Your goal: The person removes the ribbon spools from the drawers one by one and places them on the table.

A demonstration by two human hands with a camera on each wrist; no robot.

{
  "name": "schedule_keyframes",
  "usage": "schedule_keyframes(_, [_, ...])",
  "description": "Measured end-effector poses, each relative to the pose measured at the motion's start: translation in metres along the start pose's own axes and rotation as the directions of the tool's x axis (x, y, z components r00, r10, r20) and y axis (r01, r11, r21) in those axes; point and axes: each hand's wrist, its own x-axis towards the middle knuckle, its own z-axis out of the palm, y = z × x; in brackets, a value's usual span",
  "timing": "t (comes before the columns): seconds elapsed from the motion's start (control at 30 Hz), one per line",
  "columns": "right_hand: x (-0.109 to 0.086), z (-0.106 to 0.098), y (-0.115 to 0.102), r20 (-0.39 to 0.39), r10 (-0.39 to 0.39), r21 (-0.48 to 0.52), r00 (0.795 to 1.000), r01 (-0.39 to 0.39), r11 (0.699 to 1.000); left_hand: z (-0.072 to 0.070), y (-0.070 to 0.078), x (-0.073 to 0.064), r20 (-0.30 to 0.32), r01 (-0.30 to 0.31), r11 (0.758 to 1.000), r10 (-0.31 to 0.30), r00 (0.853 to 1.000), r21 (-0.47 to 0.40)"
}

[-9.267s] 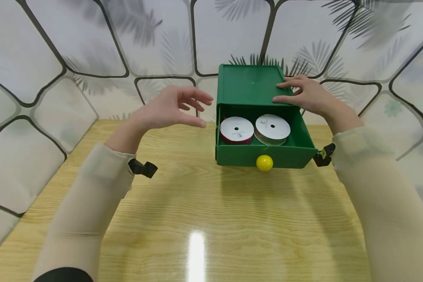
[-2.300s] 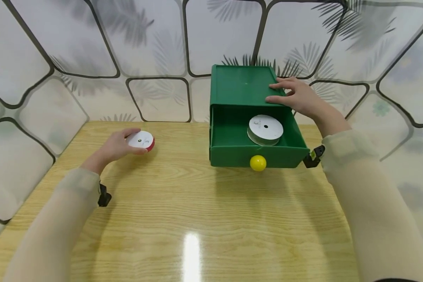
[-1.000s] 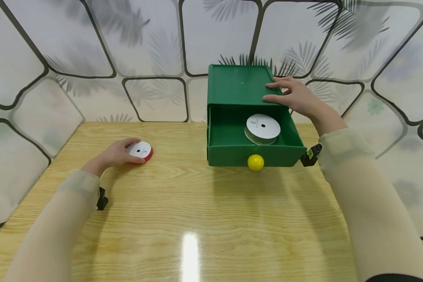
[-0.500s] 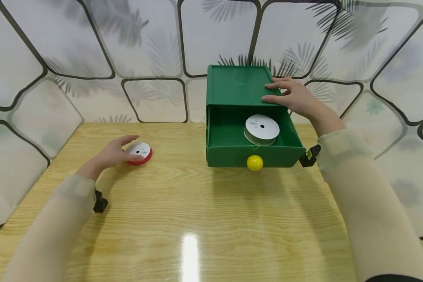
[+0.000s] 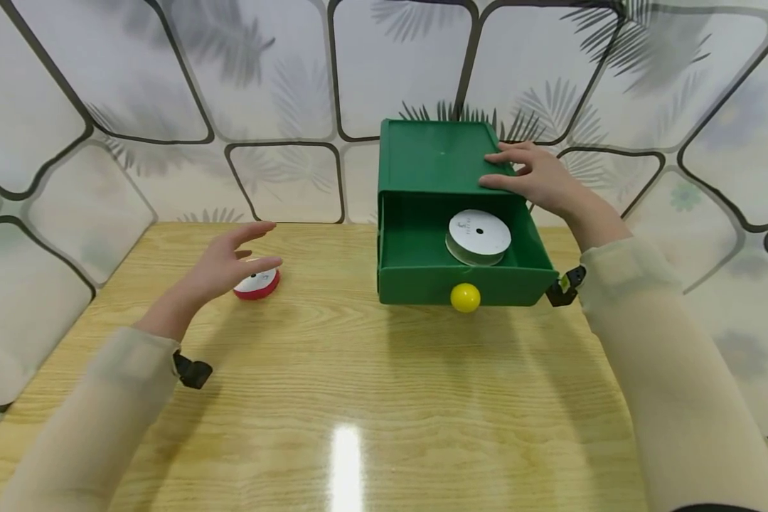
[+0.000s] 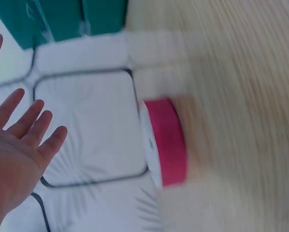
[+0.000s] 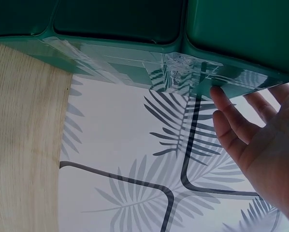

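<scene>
My left hand (image 5: pixel 212 272) hovers over the left of the table, fingers apart and holding nothing. Just beyond its thumb lies a red ribbon spool (image 5: pixel 258 290) with a white label, partly hidden by the hand. The left wrist view shows the palm apart from that ribbon spool (image 6: pixel 169 145). On the right stands a green drawer box (image 5: pixel 441 153), its drawer (image 5: pixel 416 286) pulled out. A second ribbon spool (image 5: pixel 478 240), white-topped with a pale band, lies inside. My right hand (image 5: pixel 544 183) rests on the box's upper right edge, fingers relaxed.
The drawer front bears a round yellow knob (image 5: pixel 465 298). A wood-grain table (image 5: pixel 294 398) runs beneath everything, with a patterned white backdrop (image 5: pixel 281 78) close behind the box. Clear tape (image 7: pixel 130 63) covers part of the box's side.
The red ribbon spool came out of the drawer in my left hand and was set on the table. My left hand has let go and lifted. My right hand stayed on the box.
</scene>
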Motion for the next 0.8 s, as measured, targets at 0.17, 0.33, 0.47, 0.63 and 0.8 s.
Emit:
schedule_keyframes(0.17, [0.000,0.001,0.001,-0.006,-0.001,-0.002,1.000,0.001,1.000,0.020,0.032,0.000,-0.066,-0.132,0.989,0.127,0.990,-0.073])
schedule_keyframes(0.33, [-0.001,0.000,0.001,-0.007,-0.004,-0.001,1.000,0.004,1.000,0.035,0.061,0.001,-0.132,-0.249,0.955,0.229,0.964,-0.161])
schedule_keyframes(0.47, [-0.001,-0.001,0.001,-0.004,-0.010,-0.001,1.000,0.010,1.000,0.041,0.084,0.006,-0.173,-0.316,0.927,0.283,0.943,-0.205])
schedule_keyframes(0.63, [0.000,-0.001,0.001,-0.004,-0.013,-0.012,1.000,0.013,1.000,0.048,0.116,0.019,-0.171,-0.376,0.898,0.343,0.924,-0.230])
schedule_keyframes(0.8, [0.000,0.000,0.001,0.001,-0.012,-0.008,1.000,0.012,1.000,0.058,0.145,0.034,-0.096,-0.425,0.875,0.415,0.905,-0.231])
